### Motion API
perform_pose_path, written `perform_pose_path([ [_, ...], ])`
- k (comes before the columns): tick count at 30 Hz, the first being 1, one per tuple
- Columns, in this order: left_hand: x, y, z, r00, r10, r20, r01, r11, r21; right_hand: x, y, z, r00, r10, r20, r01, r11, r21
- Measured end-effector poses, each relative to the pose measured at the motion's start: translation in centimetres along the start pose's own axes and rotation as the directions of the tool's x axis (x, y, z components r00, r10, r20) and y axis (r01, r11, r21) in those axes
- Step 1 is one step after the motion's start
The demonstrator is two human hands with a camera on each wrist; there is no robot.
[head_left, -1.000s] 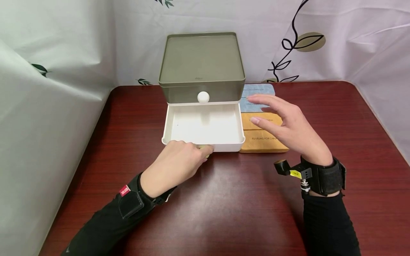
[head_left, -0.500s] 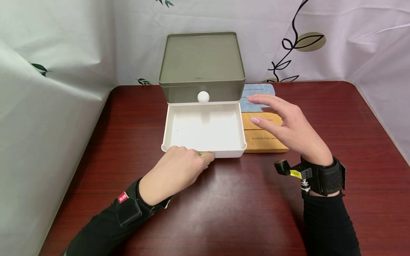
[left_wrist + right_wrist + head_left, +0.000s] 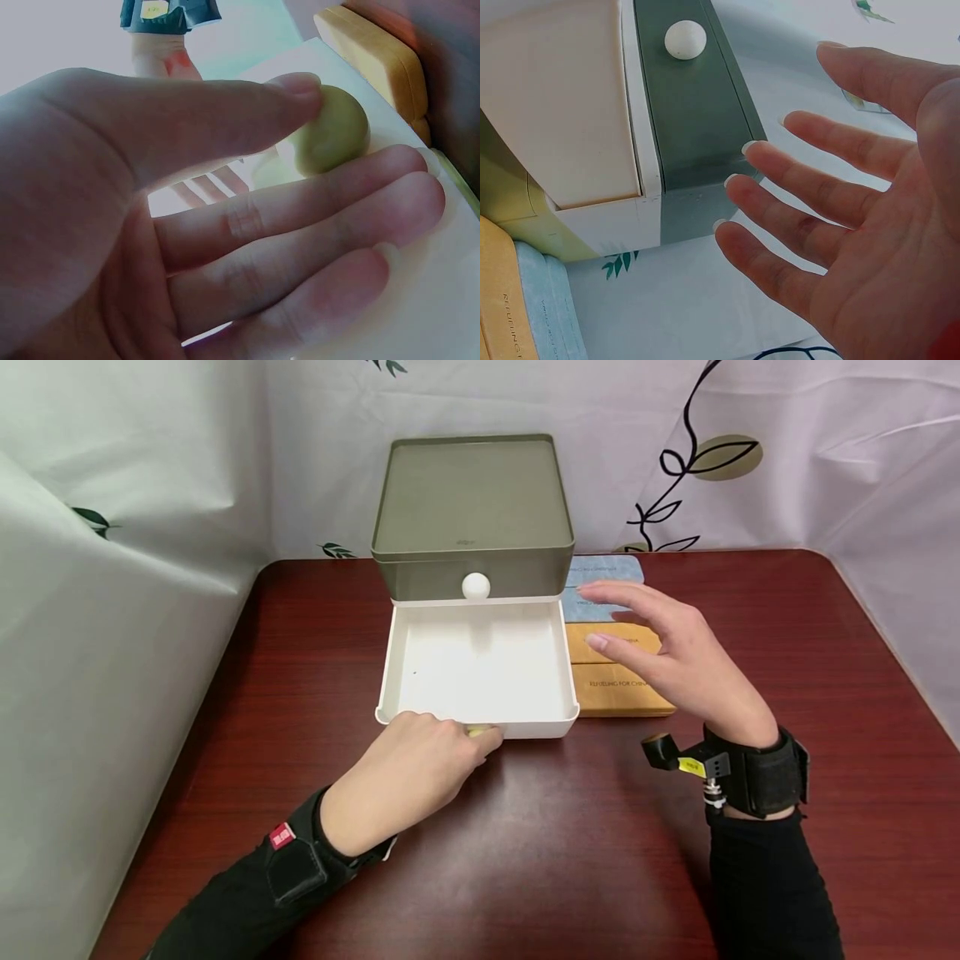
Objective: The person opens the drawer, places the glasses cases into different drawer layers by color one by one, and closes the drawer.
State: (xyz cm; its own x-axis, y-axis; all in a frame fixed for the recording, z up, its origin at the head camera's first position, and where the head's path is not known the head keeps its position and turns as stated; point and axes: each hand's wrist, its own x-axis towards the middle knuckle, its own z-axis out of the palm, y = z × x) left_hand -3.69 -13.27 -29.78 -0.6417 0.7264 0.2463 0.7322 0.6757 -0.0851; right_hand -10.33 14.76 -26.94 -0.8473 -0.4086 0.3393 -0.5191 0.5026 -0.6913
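Observation:
An olive-green storage box [image 3: 472, 497] stands at the table's back, a round white knob [image 3: 476, 587] on its upper front. Below that knob, a white drawer [image 3: 487, 672] is pulled out, bare inside but for a tiny dark speck. My left hand [image 3: 412, 781] pinches the drawer's round green knob [image 3: 337, 131] between thumb and fingers; in the head view the hand mostly covers it. My right hand [image 3: 686, 660] hovers right of the drawer, fingers spread and holding nothing. Yellow oblong packs [image 3: 618, 689] with printed lettering lie beneath it.
Light-blue packs [image 3: 607, 570] lie behind the yellow ones, close against the box's right side. A white cloth [image 3: 330, 452] with leaf prints hangs behind and beside the dark red wooden table [image 3: 525, 877].
My left hand has drawn the drawer farther out toward me by its knob. My right hand has stayed in place.

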Motion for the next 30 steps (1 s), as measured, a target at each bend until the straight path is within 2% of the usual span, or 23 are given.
perform_pose_path([
  [18, -0.63, 0.68, -0.49, 1.000, 0.004, 0.022, -0.004, 1.000, 0.010, -0.01, -0.06, -0.06, 1.000, 0.024, 0.003, -0.024, 1.000, -0.010],
  [24, -0.78, 0.69, -0.24, 1.000, 0.005, 0.020, -0.005, 1.000, -0.006, -0.01, 0.02, 0.03, 1.000, 0.014, 0.004, -0.014, 1.000, -0.007],
  [30, -0.99, 0.75, 0.33, 1.000, 0.007, 0.025, -0.007, 1.000, -0.016, -0.03, 0.06, -0.05, 0.999, 0.037, 0.007, -0.037, 0.999, -0.020],
])
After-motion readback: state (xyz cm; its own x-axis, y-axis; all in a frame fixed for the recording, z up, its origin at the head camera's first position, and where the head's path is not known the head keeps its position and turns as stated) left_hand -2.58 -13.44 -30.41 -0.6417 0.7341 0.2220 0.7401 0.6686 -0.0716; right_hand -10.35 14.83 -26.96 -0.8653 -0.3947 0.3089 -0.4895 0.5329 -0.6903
